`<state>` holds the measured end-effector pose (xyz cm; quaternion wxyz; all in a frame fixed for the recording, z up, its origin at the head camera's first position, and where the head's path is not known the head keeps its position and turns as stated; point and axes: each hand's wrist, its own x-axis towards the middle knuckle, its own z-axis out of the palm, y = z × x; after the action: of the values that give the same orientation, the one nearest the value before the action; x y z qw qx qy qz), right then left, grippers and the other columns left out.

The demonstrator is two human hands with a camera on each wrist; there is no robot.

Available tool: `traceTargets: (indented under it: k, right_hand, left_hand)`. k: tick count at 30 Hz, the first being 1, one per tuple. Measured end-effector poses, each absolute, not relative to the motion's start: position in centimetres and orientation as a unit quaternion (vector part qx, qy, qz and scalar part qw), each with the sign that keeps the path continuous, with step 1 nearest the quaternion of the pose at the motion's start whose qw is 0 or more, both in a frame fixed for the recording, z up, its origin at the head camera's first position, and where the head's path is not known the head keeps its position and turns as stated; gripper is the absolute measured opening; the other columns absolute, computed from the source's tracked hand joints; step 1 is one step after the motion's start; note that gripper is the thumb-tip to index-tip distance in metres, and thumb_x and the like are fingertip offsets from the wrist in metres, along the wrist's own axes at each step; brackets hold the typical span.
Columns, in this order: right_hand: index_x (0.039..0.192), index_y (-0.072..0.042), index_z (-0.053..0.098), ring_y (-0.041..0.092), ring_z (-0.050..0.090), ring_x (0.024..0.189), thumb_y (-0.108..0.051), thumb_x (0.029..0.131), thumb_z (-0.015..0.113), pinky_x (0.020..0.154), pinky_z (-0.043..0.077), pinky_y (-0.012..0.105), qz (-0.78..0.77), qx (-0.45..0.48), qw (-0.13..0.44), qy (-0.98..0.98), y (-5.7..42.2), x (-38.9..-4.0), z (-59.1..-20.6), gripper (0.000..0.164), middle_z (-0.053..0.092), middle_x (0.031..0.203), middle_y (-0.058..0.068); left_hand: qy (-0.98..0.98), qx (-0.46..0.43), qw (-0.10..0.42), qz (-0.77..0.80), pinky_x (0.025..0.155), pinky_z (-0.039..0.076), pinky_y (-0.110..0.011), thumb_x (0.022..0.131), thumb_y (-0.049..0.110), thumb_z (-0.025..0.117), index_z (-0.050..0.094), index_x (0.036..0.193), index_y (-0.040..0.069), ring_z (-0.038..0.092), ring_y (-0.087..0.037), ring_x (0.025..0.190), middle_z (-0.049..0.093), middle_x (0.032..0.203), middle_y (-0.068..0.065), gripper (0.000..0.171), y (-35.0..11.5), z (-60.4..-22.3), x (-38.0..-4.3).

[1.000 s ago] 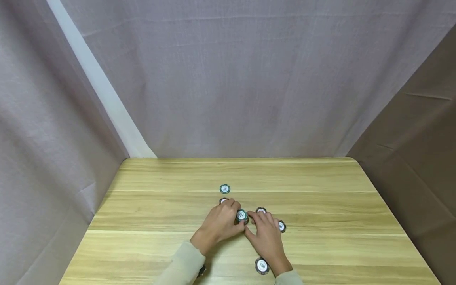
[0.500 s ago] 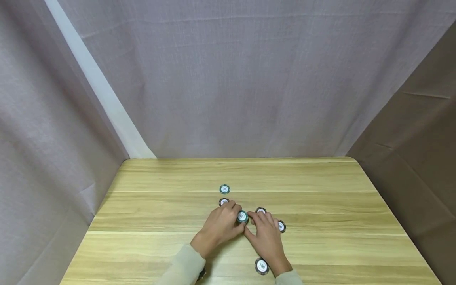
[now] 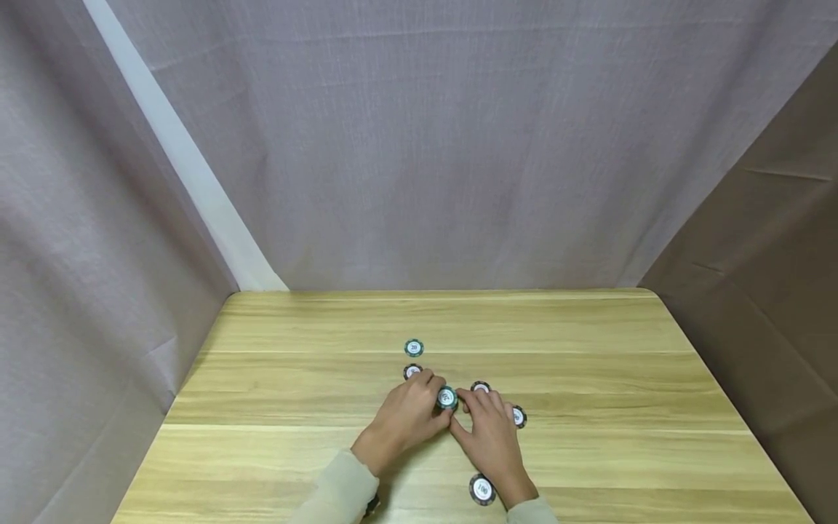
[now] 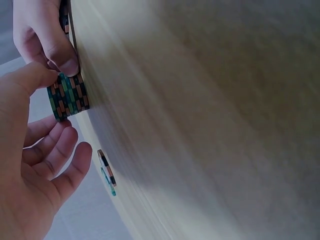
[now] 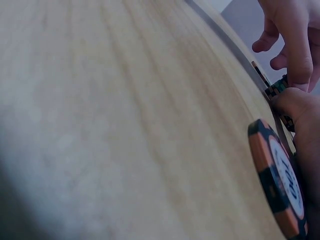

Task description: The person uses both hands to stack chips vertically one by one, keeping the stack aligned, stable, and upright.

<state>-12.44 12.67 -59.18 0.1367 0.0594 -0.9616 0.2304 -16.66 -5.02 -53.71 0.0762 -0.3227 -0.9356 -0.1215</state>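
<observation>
A short stack of poker chips (image 3: 447,398), green on top, stands on the table between both hands; its striped edges of green, black and orange show in the left wrist view. Thumb and fingers of my left hand (image 3: 407,415) hold the stack from the left, with the thumb at its upper edge. From the right, my right hand (image 3: 489,437) has its thumb and index finger against the stack, the thumb low on its side. Under the right fingers lie a dark chip (image 3: 481,386) and another dark chip (image 3: 519,416), both partly covered.
A green chip marked 20 (image 3: 414,348) lies farther back, and a dark chip (image 3: 412,370) sits just beyond the left fingers. Beside the right wrist is a dark 100 chip (image 3: 482,489). Grey curtains (image 3: 445,145) hang behind the wooden table (image 3: 589,349).
The green top chip has shifted slightly right and now sits more evenly over the chips below. My left hand has moved a little with it; my right hand stays nearly still.
</observation>
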Motion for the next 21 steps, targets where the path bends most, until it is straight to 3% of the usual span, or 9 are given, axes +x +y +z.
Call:
traceTargets:
  k: [10, 21]
  right_hand:
    - [0.125, -0.016, 0.072, 0.013, 0.045, 0.089, -0.040, 0.089, 0.080, 0.078, 0.032, 0.033, 0.235, 0.053, 0.125, -0.962, 12.8, -12.5, -59.2, 0.044, 0.053, 0.091, -0.011]
    - [0.127, -0.015, 0.071, 0.013, 0.045, 0.090, -0.042, 0.090, 0.080, 0.081, 0.034, 0.035, 0.245, 0.044, 0.103, -0.963, 12.6, -12.5, -58.9, 0.046, 0.054, 0.091, -0.011]
  left_hand:
    - [-0.939, -0.302, 0.045, -0.160, 0.092, 0.060, -0.033, 0.096, 0.042, 0.070, 0.071, 0.125, 0.003, 0.067, -0.022, 0.113, 0.069, 0.121, -0.008, 0.049, -6.0, -53.3, -17.1]
    - [-0.938, -0.292, 0.051, -0.178, 0.089, 0.061, -0.033, 0.097, 0.029, 0.068, 0.072, 0.121, 0.001, 0.068, -0.023, 0.111, 0.070, 0.119, -0.009, 0.037, -7.9, -53.4, -18.1]
